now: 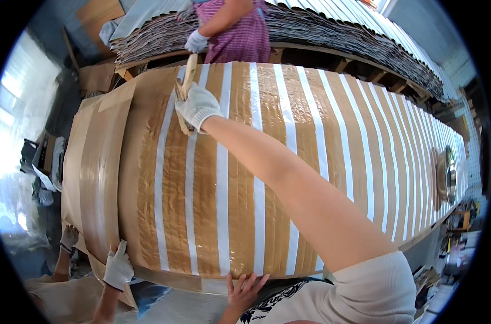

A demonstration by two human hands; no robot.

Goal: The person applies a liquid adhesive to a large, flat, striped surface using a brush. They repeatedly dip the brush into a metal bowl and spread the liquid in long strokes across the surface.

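My right hand, in a white knitted glove, is closed round a brush with a thick pale wooden handle. The handle points away from me, and the brush's dark lower end touches the striped surface. Beneath it, overlapping brown sheets are banded by narrow white strips; much of their left and middle part looks wet and glossy. My bare left hand lies on the near edge with its fingers spread, holding nothing. A brown paper sheet with a shiny band covers the left end.
A person in a checked purple apron stands across the table. At lower left another person's gloved hand touches the paper. A metal bowl sits at the right end. Stacked corrugated sheets lie behind.
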